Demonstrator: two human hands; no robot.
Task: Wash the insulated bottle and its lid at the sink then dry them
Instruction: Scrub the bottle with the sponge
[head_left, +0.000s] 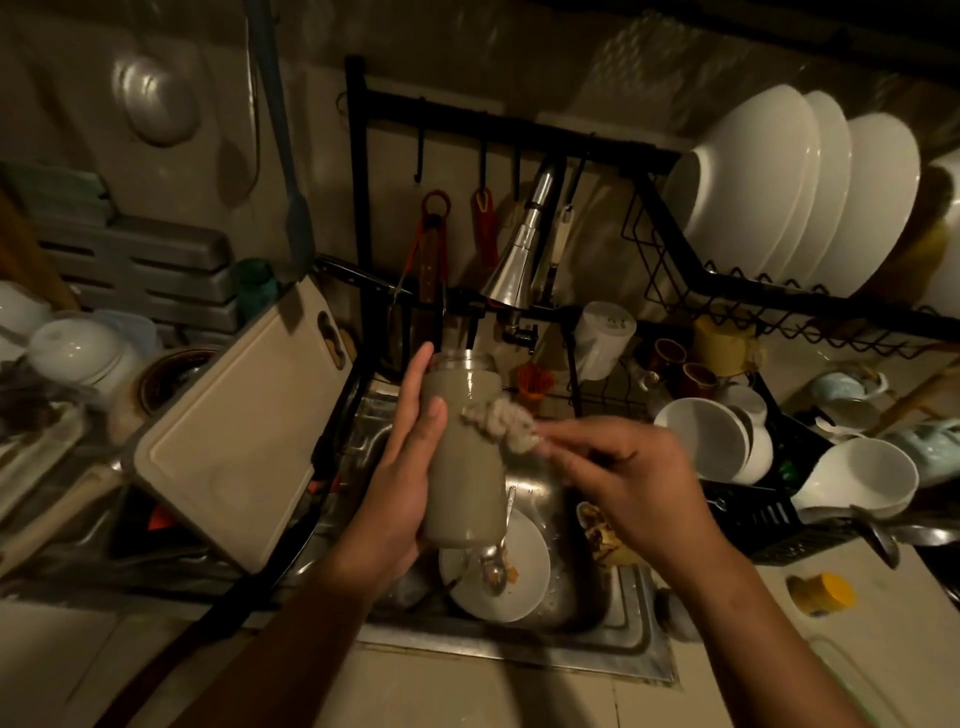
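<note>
- Left hand (402, 467) cradles the lidless bottle (462, 457) upright over the sink (631, 623).
- Right hand (631, 467) pinches a soapy scrubber (501, 421) against the bottle's right side.

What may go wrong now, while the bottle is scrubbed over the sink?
The left hand alone holds the grey-beige insulated bottle above the white plate in the steel sink; if the grip slips, the bottle may hit it. The beige cutting board leaning beside the left forearm may get knocked.
</note>
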